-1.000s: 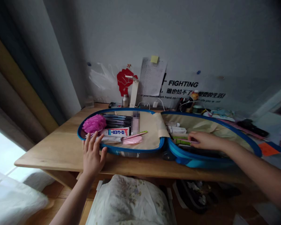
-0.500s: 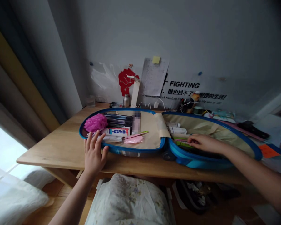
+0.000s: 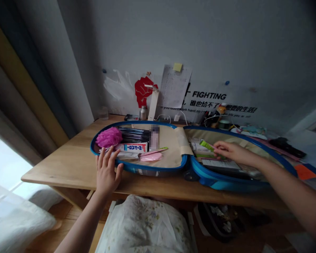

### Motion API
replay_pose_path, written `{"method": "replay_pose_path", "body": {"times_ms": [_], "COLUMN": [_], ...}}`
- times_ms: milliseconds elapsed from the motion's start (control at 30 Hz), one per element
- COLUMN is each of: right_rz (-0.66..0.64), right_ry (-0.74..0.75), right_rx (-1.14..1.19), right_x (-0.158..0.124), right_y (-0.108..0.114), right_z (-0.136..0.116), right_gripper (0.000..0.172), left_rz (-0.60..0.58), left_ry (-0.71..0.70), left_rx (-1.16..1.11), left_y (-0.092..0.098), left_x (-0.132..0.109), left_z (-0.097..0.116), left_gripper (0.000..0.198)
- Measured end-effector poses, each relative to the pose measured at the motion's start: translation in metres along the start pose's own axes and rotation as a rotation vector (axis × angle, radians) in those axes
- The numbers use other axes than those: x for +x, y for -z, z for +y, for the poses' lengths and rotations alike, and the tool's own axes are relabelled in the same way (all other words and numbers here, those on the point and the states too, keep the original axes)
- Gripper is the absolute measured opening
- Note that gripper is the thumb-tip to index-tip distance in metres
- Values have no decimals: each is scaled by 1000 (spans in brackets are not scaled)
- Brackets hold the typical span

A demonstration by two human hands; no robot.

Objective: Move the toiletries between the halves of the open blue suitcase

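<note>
A blue hard-shell suitcase (image 3: 147, 168) lies open on the desk, with both halves showing a beige lining. My left hand (image 3: 107, 172) rests with fingers apart on the near rim of its left half, next to a pink bath puff (image 3: 109, 137) and a white boxed tube (image 3: 131, 147). A pink soap case (image 3: 150, 157) lies nearby. Over the right half, my right hand (image 3: 233, 151) pinches the end of a green tube (image 3: 206, 145), which tilts up from the pile. Beneath that hand lies a flat white packet (image 3: 218, 164).
The suitcase fills most of a wooden desk (image 3: 55, 172). Papers and a red fist cut-out (image 3: 143, 91) are on the wall behind it. Small bottles and clutter line the desk's back edge. A floral-covered cushion (image 3: 144, 225) sits below the front edge, and a curtain (image 3: 34, 88) hangs left.
My right hand has moved farther in and lifted the green tube from the pile, uncovering the white packet. My left hand stays on the rim. The view has shifted slightly.
</note>
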State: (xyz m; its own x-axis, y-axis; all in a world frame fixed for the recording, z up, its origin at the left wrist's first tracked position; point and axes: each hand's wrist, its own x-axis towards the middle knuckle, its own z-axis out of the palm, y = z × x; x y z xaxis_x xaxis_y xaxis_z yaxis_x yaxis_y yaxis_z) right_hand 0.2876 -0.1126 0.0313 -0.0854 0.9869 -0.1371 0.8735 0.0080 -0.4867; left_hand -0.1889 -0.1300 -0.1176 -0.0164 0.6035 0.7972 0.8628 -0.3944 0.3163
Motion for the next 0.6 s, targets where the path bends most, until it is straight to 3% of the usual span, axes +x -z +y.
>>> {"method": "replay_pose_path", "body": {"times_ms": [100,200,300,400,600], "right_rz": [96,113,39,-72,-243], "right_ry": [58,227,376,432,578], "right_rx": [59,6,-44,-121,-257], "right_x": [11,23,35,48,75], "right_y": [4,-2,-18,-40,-80], "right_z": [-24,-59,-96,-128,-166], "right_gripper": [52,55,55,53,36], "left_rz": [1,-4,-13,-21,-24], "left_ry": [-1,4,13,25,38], "left_rx": [-6,-9,-8,-8,3], "left_y": [0,0,0,-1,0], "left_x": [0,0,0,0,1], "left_z": [0,0,-1,-1,1], "left_gripper": [45,45,46,47,46]}}
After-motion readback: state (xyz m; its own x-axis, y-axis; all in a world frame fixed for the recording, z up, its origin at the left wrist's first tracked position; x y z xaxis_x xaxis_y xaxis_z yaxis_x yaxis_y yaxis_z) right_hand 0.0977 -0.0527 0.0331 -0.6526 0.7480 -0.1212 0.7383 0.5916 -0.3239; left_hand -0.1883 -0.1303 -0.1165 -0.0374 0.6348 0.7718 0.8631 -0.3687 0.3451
